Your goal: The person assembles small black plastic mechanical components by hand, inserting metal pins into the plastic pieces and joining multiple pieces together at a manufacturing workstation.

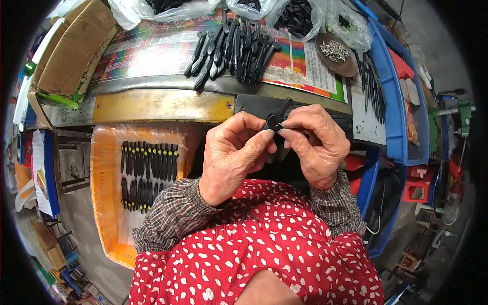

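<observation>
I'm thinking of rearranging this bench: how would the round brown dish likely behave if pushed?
The dish looks broad and low, so it would probably slide rather than tip. The small metal pieces lie loosely heaped, so a jolt might scatter some. Being apparently metal, that heap may make it feel fairly heavy for its size.

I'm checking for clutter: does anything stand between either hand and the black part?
Nothing visible does. The left hand grips the black part, and the right hand meets it from the right; whether that hand pinches something tiny is too small to tell.
</observation>
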{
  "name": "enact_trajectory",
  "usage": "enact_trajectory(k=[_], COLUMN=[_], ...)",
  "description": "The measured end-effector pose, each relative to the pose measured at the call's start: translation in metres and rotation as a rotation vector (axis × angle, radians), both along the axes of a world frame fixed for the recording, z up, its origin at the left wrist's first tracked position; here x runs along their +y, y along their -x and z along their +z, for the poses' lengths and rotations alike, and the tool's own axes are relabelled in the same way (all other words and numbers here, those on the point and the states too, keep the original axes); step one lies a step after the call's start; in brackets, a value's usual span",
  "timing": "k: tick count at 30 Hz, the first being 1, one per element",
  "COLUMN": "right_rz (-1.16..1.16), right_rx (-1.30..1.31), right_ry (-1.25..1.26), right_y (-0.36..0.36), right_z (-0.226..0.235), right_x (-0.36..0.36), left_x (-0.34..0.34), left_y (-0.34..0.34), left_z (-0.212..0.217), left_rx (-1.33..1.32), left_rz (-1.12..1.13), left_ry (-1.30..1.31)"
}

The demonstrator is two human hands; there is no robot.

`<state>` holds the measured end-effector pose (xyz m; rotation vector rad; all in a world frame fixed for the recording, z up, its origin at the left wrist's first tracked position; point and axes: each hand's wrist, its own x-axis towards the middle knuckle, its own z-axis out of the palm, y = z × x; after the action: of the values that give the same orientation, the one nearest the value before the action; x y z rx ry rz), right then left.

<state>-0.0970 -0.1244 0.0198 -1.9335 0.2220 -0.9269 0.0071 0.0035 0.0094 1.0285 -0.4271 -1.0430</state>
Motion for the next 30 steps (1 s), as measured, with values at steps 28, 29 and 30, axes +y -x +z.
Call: enact_trajectory(k=[28, 29, 30], right_rz=[-0.081, -0.080, -0.079], right_rx=[-0.010, -0.026, -0.027], right_ry=[0.057, 0.010, 0.011], right_y=[-0.006, -0.006, -0.007], right_z=[-0.010, -0.011, -0.013], right_x=[0.007, 0.007, 0.007], left_x=[-0.004, -0.005, -0.005], left_y=[0.010, 0.011, 0.012], left_z=[-0.005, -0.005, -0.006], left_rx=[-0.180, -0.180, -0.226], left_rz=[0.190, 0.188, 0.204], left_ry=[-0.021, -0.020, -0.020])
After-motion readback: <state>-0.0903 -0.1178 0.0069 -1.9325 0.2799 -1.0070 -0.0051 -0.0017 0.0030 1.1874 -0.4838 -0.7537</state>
